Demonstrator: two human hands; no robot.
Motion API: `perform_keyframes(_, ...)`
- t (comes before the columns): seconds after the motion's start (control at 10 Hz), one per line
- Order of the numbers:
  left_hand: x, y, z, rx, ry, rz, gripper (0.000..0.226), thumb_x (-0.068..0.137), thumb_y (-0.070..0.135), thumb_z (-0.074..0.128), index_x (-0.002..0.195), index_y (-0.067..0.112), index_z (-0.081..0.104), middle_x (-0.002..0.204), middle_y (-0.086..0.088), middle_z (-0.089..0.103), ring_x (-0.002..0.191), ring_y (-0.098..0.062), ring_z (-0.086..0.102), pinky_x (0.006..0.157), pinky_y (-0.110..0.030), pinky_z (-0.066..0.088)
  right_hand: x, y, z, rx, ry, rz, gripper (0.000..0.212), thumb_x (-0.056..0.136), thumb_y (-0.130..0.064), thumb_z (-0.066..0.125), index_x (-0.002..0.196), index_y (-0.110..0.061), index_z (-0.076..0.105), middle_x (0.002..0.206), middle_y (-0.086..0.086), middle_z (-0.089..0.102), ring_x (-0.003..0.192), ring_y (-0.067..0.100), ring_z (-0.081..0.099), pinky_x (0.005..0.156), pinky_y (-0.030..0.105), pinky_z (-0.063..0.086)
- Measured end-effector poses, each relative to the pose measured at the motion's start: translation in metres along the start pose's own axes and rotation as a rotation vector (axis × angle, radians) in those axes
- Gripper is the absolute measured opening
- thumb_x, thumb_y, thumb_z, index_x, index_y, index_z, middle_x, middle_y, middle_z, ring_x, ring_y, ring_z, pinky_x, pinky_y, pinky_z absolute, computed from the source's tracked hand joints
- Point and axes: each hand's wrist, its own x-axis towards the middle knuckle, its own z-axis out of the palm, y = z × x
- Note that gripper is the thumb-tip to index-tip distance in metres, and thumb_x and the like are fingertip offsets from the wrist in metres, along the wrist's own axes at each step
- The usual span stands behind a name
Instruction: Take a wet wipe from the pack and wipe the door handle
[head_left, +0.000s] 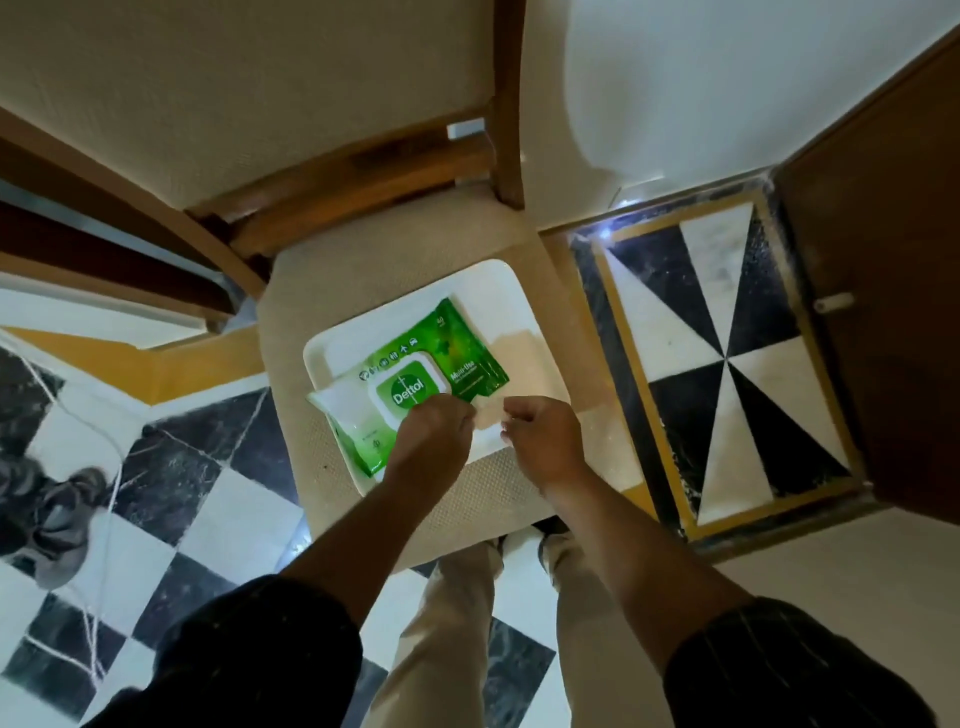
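A green Dettol wet wipe pack (415, 379) lies on a white square tray (498, 296) on a chair seat, its white lid down. My left hand (434, 441) rests on the pack's near right corner, with the fingers curled at the lid's edge. My right hand (543, 441) hovers over the tray's near edge just right of the pack, with thumb and fingers pinched together. A pale patch shows between the two hands; I cannot tell whether it is a wipe. A dark brown door (893, 322) stands at the right, with a small pale knob (834, 302) sticking out of it.
The tray sits on a beige cushioned wooden chair (395, 249) right in front of my legs. The floor is black-and-white checkered tile, and a gold-framed tile panel (722, 358) lies between chair and door. Dark shoes (52, 514) and a white cord (98, 499) lie at the left.
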Motion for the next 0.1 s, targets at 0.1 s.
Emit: perform_keyframes(0.1, -0.0064, -0.0036, -0.0037, 0.06, -0.051, -0.06, 0.024, 0.094, 0.013, 0.059, 0.112, 0.002, 0.07, 0.11, -0.02, 0.071, 0.101, -0.036, 0.065, 0.091, -0.042, 0.051, -0.0029, 0.0042, -0.0108, -0.051, -0.019, 0.06, 0.039, 0.089, -0.003, 0.055, 0.128, -0.003, 0.057, 0.133, 0.012, 0.058, 0.123, 0.026, 0.053, 0.106, 0.033, 0.04)
